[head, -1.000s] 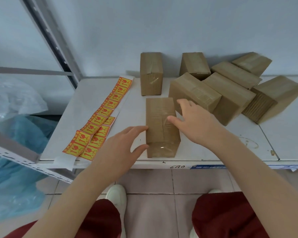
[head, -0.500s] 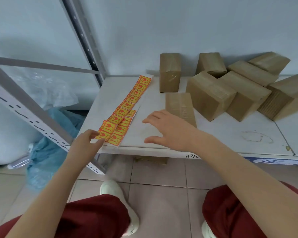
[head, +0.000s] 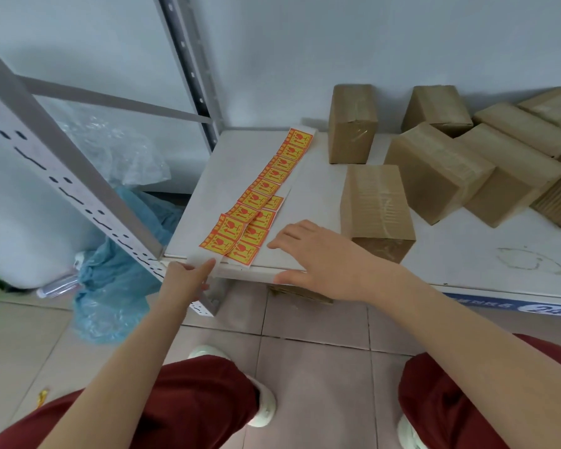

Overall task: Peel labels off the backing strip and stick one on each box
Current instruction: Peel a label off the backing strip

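- A white shelf (head: pixel 467 251) is seen from above, by a person in red trousers (head: pixel 191 400) who faces it.
- A white backing strip (head: pixel 290 186) lies slantwise on the shelf's left part, from the back down to the front edge. It carries two rows of orange and yellow labels (head: pixel 266 186).
- The left hand (head: pixel 187 281) is at the front edge. Its fingertips pinch the bare white end of the strip.
- The right hand (head: pixel 318 264) is palm down over the front edge with its fingers straight and spread. It holds nothing, and its fingertips are just beside the nearest labels.
- A brown cardboard box (head: pixel 376 202) lies just behind the right hand.
- Another box (head: pixel 352 124) stands upright at the back wall.
- More boxes (head: pixel 434 166) lean together in a huddle to the right.
- A grey metal post (head: pixel 188 69) rises at the left, with a blue plastic bag (head: pixel 110 286) on the floor below it.
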